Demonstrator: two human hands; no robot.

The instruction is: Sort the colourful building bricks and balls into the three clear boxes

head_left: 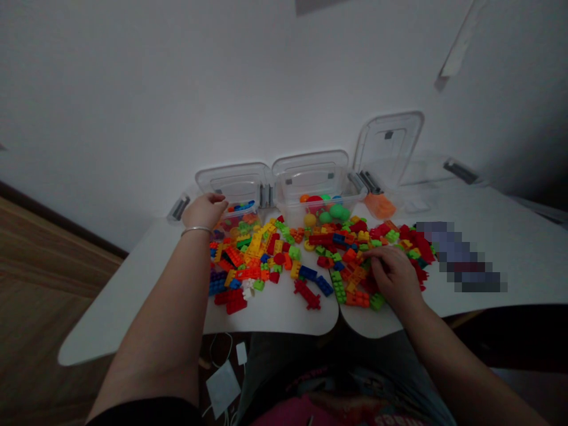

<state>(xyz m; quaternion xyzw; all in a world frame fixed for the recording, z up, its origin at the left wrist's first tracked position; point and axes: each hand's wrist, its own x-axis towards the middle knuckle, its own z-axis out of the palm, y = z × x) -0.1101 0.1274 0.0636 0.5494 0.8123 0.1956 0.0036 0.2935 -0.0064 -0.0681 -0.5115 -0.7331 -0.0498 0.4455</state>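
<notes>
My left hand (205, 210) hangs over the left clear plastic bin (258, 220), its fingers reaching to the right and slightly apart, with no brick visible in them. Inside that bin lie blue, orange and green pieces. My right hand (397, 275) is low over the right part of the pile of toy building bricks (255, 254), with its fingers spread among the bricks. An orange brick (349, 255) lies by its fingertips. Closer to me lie a red wheeled base piece (307, 294) and a dark blue brick (324, 286).
A middle clear bin (288, 204) holds coloured balls (337, 212). Its lid stands against the wall. Farther right are another raised lid (390, 145) and an orange piece (380, 206). The white table (275, 316) has a gap at its front edge. A pixelated patch covers something at right.
</notes>
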